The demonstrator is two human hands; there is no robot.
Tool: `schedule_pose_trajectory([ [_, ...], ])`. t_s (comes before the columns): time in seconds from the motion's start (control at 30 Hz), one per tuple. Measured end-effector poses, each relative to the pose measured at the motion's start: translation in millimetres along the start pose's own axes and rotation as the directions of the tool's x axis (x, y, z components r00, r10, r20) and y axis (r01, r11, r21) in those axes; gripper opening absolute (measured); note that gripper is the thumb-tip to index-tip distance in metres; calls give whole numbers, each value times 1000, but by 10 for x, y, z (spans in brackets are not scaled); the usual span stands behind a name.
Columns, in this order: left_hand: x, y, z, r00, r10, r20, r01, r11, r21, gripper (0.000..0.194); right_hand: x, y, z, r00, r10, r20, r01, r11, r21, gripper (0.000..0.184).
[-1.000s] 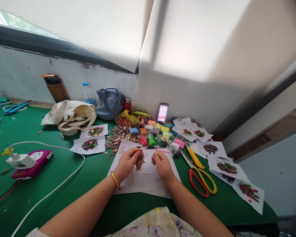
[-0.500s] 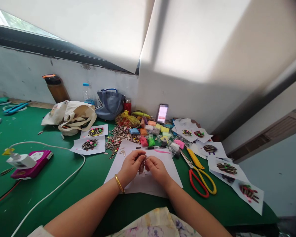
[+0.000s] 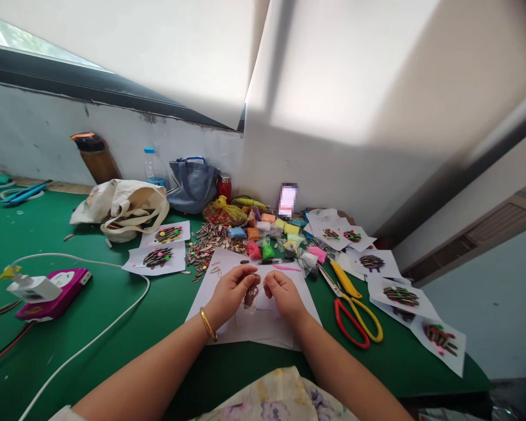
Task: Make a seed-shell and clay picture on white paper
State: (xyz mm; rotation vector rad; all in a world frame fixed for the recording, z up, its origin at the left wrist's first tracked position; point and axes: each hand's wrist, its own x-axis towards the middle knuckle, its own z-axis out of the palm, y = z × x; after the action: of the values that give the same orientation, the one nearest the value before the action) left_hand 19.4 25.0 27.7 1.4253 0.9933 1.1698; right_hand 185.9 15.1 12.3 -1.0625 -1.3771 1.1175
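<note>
Pinching a brown lump (image 3: 249,295) in what looks like clear wrapping, the left hand (image 3: 230,295) keeps its grip over white sheets (image 3: 223,263) at the near middle of the green bench (image 3: 166,310). Just right of it, apart from the left, the right hand (image 3: 284,292) has thumb and fingers pressed together; whether anything small sits between them, I cannot tell. Beyond the sheets lie striped seeds (image 3: 219,238) on the left and colored packets (image 3: 253,234). Red-and-yellow scissors (image 3: 345,297) lie to the right, beside a yellow-handled tool (image 3: 346,279).
</note>
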Motion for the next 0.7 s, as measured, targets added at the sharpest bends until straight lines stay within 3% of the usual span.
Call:
schedule_pose_trajectory([
  [0.13, -1, -73, 25, 1000, -23, -13, 23, 999, 45, 30, -14, 36, 15, 999, -38, 22, 39, 999, -36, 40],
  [0.37, -6, -116, 31, 997, 73, 14, -74, 975, 211, 19, -36, 76, 53, 994, -97, 50, 102, 987, -122, 38],
  [0.57, 4, -31, -4, 997, 62, -35, -57, 992, 115, 26, -36, -4, 28, 998, -55, -33, 54, 998, -34, 40],
  [0.7, 3, -18, -12, 997, 31, -68, -28, 998, 53, 29, -54, -8, 34, 993, -39, 113, 44, 998, -47, 43],
])
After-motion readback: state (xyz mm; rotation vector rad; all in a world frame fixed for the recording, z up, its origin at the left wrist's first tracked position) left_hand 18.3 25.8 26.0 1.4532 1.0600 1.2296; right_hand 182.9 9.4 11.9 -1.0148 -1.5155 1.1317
